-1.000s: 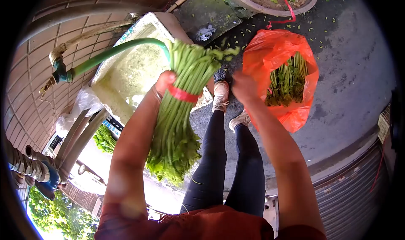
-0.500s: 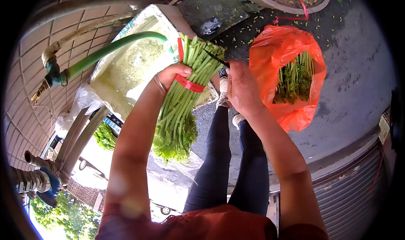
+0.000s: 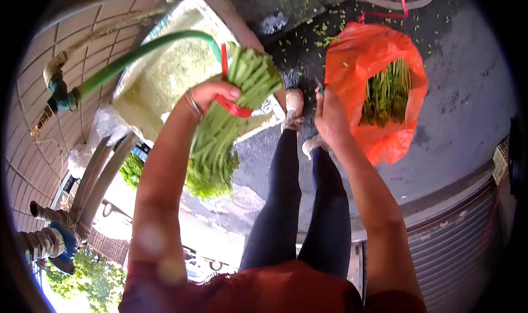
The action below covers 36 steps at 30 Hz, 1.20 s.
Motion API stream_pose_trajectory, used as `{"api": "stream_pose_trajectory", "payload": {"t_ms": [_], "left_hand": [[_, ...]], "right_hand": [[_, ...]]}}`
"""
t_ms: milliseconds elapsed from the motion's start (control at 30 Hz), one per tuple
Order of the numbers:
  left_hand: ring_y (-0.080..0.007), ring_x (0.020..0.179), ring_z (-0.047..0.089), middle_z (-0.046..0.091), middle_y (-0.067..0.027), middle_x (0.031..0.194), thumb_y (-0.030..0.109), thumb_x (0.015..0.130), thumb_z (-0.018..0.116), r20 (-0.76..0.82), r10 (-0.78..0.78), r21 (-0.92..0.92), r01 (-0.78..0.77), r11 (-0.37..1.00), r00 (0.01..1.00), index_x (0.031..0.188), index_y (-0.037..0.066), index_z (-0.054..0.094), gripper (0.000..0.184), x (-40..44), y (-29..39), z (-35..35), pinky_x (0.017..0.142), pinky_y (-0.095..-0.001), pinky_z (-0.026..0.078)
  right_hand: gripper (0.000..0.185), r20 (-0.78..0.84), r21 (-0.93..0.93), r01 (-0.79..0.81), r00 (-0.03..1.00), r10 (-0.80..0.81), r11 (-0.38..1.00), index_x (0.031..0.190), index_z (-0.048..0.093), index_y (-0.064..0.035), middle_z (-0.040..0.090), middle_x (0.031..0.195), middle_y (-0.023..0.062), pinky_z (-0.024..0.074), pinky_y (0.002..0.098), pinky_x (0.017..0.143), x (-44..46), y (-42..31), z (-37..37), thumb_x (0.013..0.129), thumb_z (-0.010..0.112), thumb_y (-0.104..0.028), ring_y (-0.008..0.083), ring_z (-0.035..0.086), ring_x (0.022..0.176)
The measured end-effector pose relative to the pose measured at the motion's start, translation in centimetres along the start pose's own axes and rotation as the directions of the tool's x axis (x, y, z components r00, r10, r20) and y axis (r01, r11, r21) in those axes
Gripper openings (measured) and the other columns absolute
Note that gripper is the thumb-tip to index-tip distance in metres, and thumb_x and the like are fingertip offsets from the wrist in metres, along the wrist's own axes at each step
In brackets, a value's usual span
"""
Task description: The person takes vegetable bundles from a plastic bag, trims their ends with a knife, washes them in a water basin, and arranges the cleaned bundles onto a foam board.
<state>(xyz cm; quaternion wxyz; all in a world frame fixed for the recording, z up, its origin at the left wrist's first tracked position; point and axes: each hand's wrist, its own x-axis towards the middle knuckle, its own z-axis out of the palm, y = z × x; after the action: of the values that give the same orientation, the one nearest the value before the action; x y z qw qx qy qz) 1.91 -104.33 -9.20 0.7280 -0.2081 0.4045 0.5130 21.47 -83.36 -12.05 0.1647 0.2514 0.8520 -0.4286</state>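
My left hand (image 3: 212, 93) is closed around a bundle of leafy green stems (image 3: 217, 134), near a red tie (image 3: 234, 108) wrapped about it. The cut stem ends point up and away from me, and the leaves hang toward my body. Off to the right, my right hand (image 3: 333, 117) grips a small knife (image 3: 320, 89), blurred and only partly visible, apart from the bundle. Just beyond that hand sits an orange-red plastic bag (image 3: 349, 60) holding more green stems (image 3: 385, 95).
A worn white basin (image 3: 165, 82) with a green hose (image 3: 137, 51) over it stands at left, beside a tiled wall (image 3: 33, 115) and pipes. Green cuttings (image 3: 330, 40) lie scattered on the dark ground. A round planter (image 3: 379, 4) is at the top.
My right hand with the knife has moved away from the stem ends, to the right. The bundle has shifted slightly left in my left hand. More green cuttings appear near the bag.
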Motion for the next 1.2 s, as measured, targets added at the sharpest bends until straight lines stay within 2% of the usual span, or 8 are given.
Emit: {"api": "stream_pose_trajectory", "payload": {"t_ms": [133,367,567,633,867,1067,1133,1200], "left_hand": [[-0.0171,0.077,0.061,0.061,-0.0099,0.093,0.012,0.064,0.066,-0.037,0.054,0.074,-0.051,0.996,0.998,0.115,0.001,0.050,0.053,1.2,0.1,1.3,0.071,-0.0285,0.050],[-0.0154,0.074,0.060,0.062,-0.0086,0.088,0.014,0.065,0.067,-0.021,0.058,0.136,-0.055,0.989,0.998,0.107,0.001,0.055,0.046,1.6,0.3,2.8,0.068,-0.0274,0.050],[-0.0200,0.075,0.060,0.062,-0.0100,0.088,0.015,0.060,0.072,-0.027,0.182,0.307,-0.165,0.937,0.983,0.108,0.001,0.054,0.053,1.3,0.8,1.5,0.072,-0.0289,0.049],[-0.0201,0.080,0.060,0.062,-0.0092,0.091,0.013,0.059,0.074,-0.142,0.113,0.314,-0.064,0.947,0.983,0.109,0.002,0.053,0.055,0.3,0.8,2.1,0.079,-0.0297,0.047],[-0.0156,0.082,0.058,0.062,-0.0074,0.092,0.012,0.060,0.077,-0.121,0.116,0.613,-0.018,0.790,0.986,0.106,-0.002,0.053,0.053,2.5,1.3,2.5,0.079,-0.0270,0.046],[-0.0158,0.081,0.059,0.062,-0.0071,0.090,0.010,0.059,0.078,-0.148,0.182,0.607,-0.055,0.793,0.972,0.106,-0.002,0.053,0.055,1.9,1.3,3.5,0.078,-0.0273,0.046],[-0.0164,0.082,0.059,0.062,-0.0075,0.091,0.010,0.056,0.079,-0.151,0.101,0.562,0.001,0.827,0.983,0.106,-0.002,0.053,0.057,1.6,1.3,3.4,0.079,-0.0285,0.047],[-0.0184,0.085,0.059,0.062,-0.0080,0.093,0.007,0.052,0.079,-0.068,0.139,0.613,-0.069,0.787,0.988,0.108,-0.002,0.051,0.064,0.9,1.0,3.6,0.078,-0.0315,0.049]], "right_hand": [[0.049,-0.089,-0.014,0.356,0.930,-0.356,0.934,0.122,0.034,0.0010,0.054,0.093,0.0197,0.0449,0.0381,0.074,1.3,-6.1,-1.7,0.076,0.049,0.000,0.0333,0.055,0.086],[0.042,-0.093,-0.109,0.382,0.915,-0.392,0.918,0.113,0.038,0.0028,0.053,0.081,0.0176,0.0466,0.0388,0.069,2.7,-6.6,-1.8,0.072,0.049,0.001,0.0319,0.057,0.078],[0.037,0.301,-0.272,-0.007,0.949,0.092,0.962,0.109,0.043,-0.0026,0.058,0.087,0.0202,0.0470,0.0425,0.066,4.0,2.1,1.3,0.073,0.050,0.002,0.0368,0.057,0.077],[0.043,-0.030,-0.011,0.136,0.990,-0.136,0.991,0.114,0.042,-0.0050,0.057,0.088,0.0197,0.0466,0.0428,0.067,1.2,2.4,1.4,0.072,0.050,0.003,0.0355,0.057,0.079],[0.052,-0.049,-0.113,0.425,0.900,-0.433,0.898,0.121,0.034,0.0028,0.057,0.088,0.0180,0.0483,0.0384,0.066,2.4,-6.3,-1.9,0.072,0.050,0.000,0.0323,0.058,0.073],[0.053,0.054,-0.177,0.327,0.945,-0.323,0.928,0.121,0.033,0.0029,0.057,0.088,0.0184,0.0487,0.0381,0.066,3.1,-5.1,-1.4,0.071,0.049,-0.001,0.0327,0.059,0.075],[0.052,0.361,-0.268,0.007,0.928,0.093,0.963,0.121,0.034,0.0024,0.057,0.084,0.0183,0.0487,0.0379,0.067,4.2,-1.0,0.4,0.072,0.049,-0.001,0.0322,0.059,0.076],[0.054,0.243,-0.248,-0.003,0.968,0.065,0.969,0.124,0.030,0.0004,0.058,0.080,0.0199,0.0485,0.0392,0.064,2.9,1.3,0.6,0.074,0.049,-0.001,0.0340,0.059,0.074]]}}
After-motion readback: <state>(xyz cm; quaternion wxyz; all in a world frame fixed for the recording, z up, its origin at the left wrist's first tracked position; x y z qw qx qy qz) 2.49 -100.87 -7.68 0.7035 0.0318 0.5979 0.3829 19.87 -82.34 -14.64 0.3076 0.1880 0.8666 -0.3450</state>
